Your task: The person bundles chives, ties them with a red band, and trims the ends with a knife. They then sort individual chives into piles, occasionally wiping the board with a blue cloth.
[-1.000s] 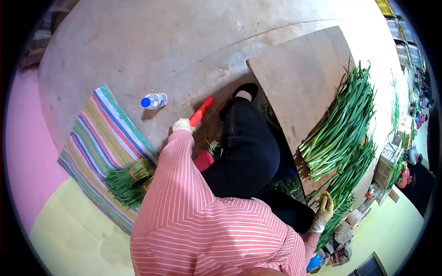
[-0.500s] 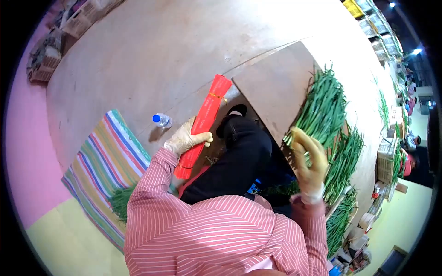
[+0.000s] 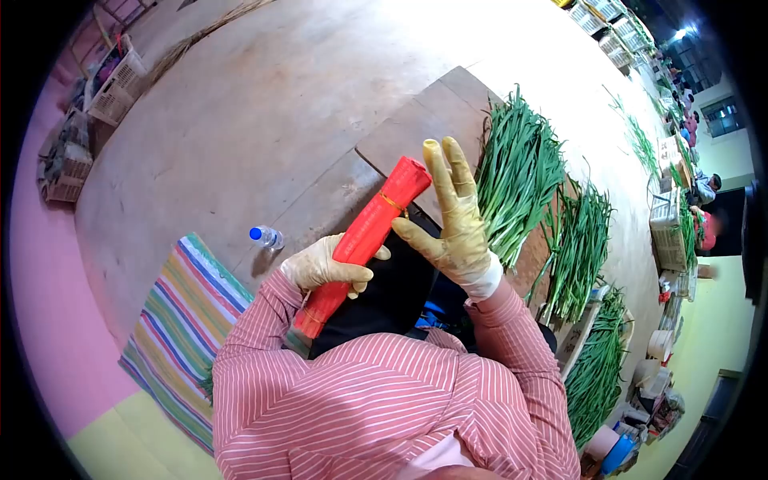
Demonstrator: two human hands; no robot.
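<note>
My left hand (image 3: 318, 262), in a pale glove, is wrapped around the lower middle of a red plastic roll (image 3: 360, 234). The roll tilts up to the right, with a gold twist tie (image 3: 392, 201) around its upper part and another band near its lower end. Beside the roll's top end is my right hand (image 3: 458, 232), gloved too, its fingers spread and nothing in them. Beyond that hand, a pile of chives (image 3: 520, 172) lies on a brown board (image 3: 448, 108), with a second pile of chives (image 3: 578, 252) closer to me.
More chives (image 3: 596, 372) fill a basket at my right. To the left, a water bottle (image 3: 268, 238) with a blue cap stands on the floor near a striped sheet (image 3: 188, 320). Crates (image 3: 120, 88) line the left wall; people and more crates (image 3: 666, 228) are at far right.
My right hand has moved from the chives up and left to the roll's top end, its fingers spreading. The roll leans further right, and the whole view has shifted.
</note>
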